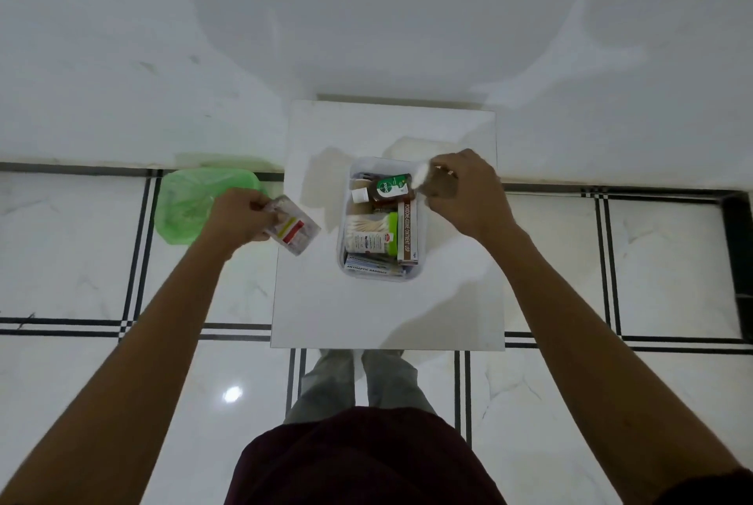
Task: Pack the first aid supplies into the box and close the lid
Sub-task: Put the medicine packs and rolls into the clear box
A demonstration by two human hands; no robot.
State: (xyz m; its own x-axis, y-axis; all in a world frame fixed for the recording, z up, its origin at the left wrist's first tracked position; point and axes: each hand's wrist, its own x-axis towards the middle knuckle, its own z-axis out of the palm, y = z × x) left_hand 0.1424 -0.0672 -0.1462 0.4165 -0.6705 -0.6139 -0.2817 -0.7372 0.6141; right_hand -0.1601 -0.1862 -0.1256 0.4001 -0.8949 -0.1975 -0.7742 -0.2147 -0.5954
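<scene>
left hand (pixel 240 221) fingers pinching a blister pack (pixel 294 228) — right hand (pixel 464 194) fingers pinching a white wad (pixel 421 173) over the box (pixel 381 219)

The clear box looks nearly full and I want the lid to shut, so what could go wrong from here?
1. The clear box is already crowded; the blister strip in the left hand may sit proud and block a lid.
2. The right hand holds a small white item above the antiseptic bottle; dropped there, it could rest on top.
3. No lid is visible.
</scene>
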